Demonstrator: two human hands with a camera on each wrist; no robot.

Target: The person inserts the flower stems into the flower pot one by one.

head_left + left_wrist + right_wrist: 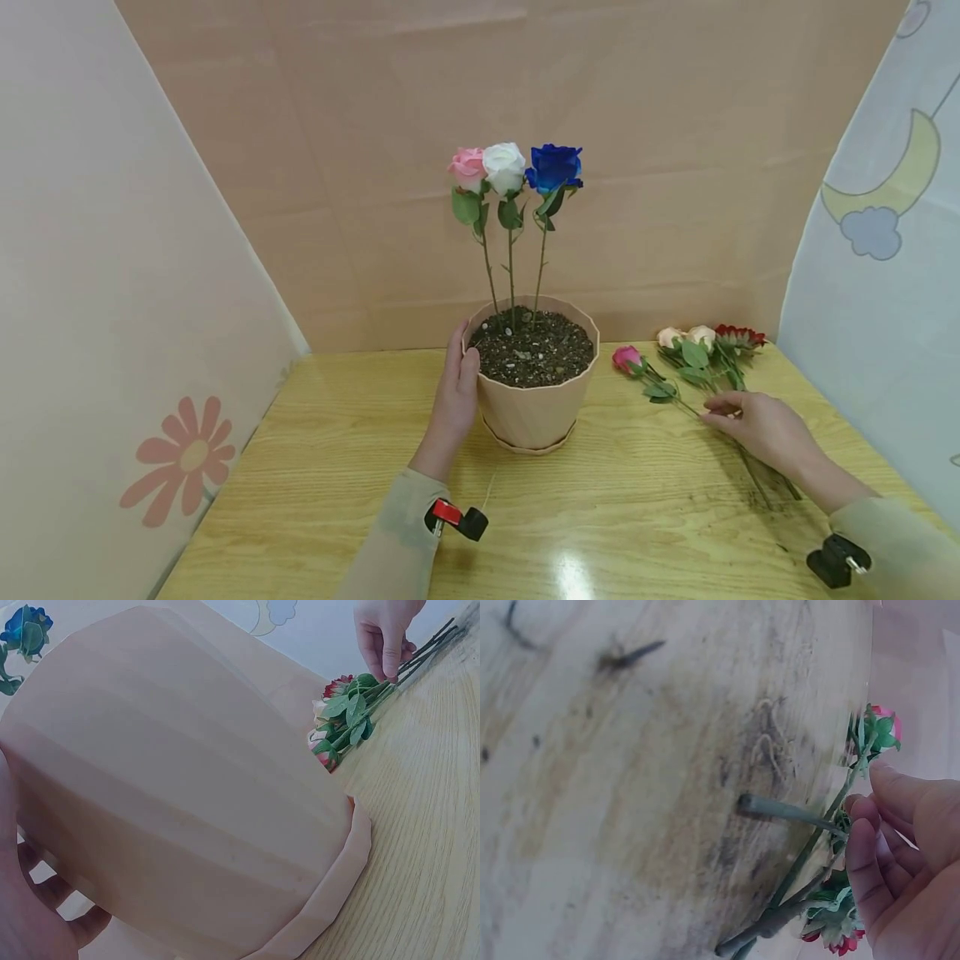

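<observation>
Grips the left side of a peach flowerpot (536,408) with the left hand (459,383), thumb close to the rim and fingers spread round the wall. Reaches with the right hand (765,429) over cut stems at the right of the worktop (337,467), fingers (864,859) bent and narrow towards the thumb; cannot tell from these views whether pinching a stem or only touching one. Lies just left of those fingertips: a magenta rose (627,360), head to the far left, stem running up to them. Beside it, farther right, two pale roses (702,337) and a dark red flower (740,337), heads far, stems pointing near and right beneath the palm. Stands mid-scene on a matching saucer (528,448), full of dark soil (536,358). Planted upright towards the far left of that soil, from left to right: a pink rose (468,168), a white rose (504,168) and a blue rose (555,169).
</observation>
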